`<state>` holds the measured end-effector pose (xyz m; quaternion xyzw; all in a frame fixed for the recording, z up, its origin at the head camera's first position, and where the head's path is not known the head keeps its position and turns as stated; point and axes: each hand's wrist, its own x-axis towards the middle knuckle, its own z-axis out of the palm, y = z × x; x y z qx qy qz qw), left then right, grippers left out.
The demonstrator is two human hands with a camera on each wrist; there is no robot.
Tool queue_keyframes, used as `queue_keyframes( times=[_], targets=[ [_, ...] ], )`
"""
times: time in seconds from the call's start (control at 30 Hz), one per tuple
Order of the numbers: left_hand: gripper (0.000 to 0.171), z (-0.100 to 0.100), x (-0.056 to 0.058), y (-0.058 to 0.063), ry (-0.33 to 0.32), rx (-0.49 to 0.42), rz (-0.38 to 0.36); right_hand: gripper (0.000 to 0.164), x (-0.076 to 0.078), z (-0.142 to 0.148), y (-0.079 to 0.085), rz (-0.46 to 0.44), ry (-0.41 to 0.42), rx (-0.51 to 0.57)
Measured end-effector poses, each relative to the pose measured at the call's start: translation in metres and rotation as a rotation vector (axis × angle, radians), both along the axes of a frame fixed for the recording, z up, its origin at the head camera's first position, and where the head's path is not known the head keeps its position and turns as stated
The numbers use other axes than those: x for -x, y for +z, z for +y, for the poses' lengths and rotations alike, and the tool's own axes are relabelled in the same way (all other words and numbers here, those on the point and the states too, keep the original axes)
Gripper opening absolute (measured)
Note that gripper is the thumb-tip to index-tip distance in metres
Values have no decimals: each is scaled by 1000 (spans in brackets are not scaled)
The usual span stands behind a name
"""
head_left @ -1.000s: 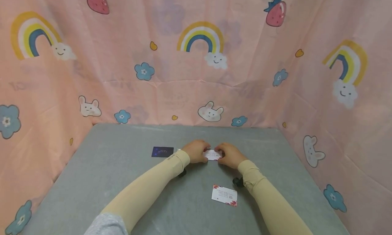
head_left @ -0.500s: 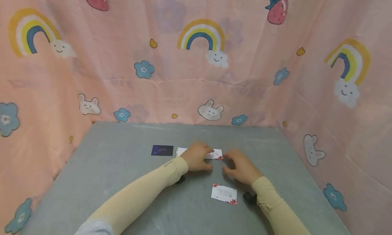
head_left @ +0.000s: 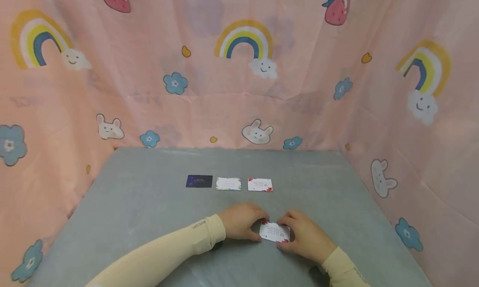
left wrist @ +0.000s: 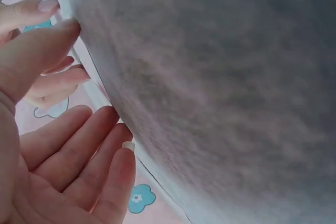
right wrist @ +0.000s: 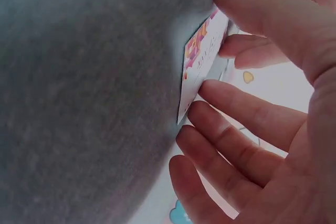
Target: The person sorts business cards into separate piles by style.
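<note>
A white business card with red floral corners lies on the grey table near the front, framed by both hands. My left hand is at its left end, thumb below and index finger above. At the right end, my right hand has its thumb by the near edge and its index finger by the far edge. The right wrist view shows the card close against the cloth, extended fingertips right at its edge. In the left wrist view, the left fingers are fairly straight.
Farther back, a row holds a dark blue card, a white card with a green leafy border and a white card with red floral corners. A pink patterned curtain bounds the grey table.
Both hands have left the right card of the back row and come toward the front, now on either side of the nearer red-cornered card. The back row stands uncovered.
</note>
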<state>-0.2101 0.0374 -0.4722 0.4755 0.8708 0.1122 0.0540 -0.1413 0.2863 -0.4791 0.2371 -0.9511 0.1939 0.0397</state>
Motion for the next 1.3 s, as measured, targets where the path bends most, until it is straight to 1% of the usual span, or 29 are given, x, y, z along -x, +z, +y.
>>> queue_keyframes(
  times=[0.1,0.27,0.33,0.4,0.5,0.6,0.67,0.77,0.87,0.97,1.03,1.13,1.3],
  targets=[
    [55,1,-2,-2,-2,5,6,42,1,1,-3,-3,16,14],
    [54,3,-4,-5,5,6,3,40,3,1,-5,-28,2,4],
    [54,3,-2,-6,8,-3,-7,40,5,0,-6,-35,-9,-6],
    [55,2,2,-9,12,-13,-14,42,9,-3,-5,-56,-18,-11],
    [56,-1,14,-12,38,-40,-41,48,21,-8,-2,-115,-49,-22],
    [54,-6,30,-13,91,-70,-64,55,42,-13,2,-154,-90,-40],
    [54,-8,42,-10,130,-92,-71,57,58,-15,4,-148,-104,-52],
    [57,-10,60,-7,197,-100,-57,53,83,-16,6,-140,-107,-57],
    [60,-8,78,-6,255,-75,-26,50,107,-16,7,-126,-105,-53],
    [59,-4,92,-7,308,-59,-17,48,128,-17,7,-113,-99,-54],
    [57,-2,100,-8,337,-57,-22,46,139,-18,6,-116,-98,-55],
    [55,1,106,-8,352,-62,-34,45,150,-18,4,-133,-93,-76],
    [56,1,113,-9,342,-45,-36,48,158,-18,4,-148,-82,-102]
  ],
)
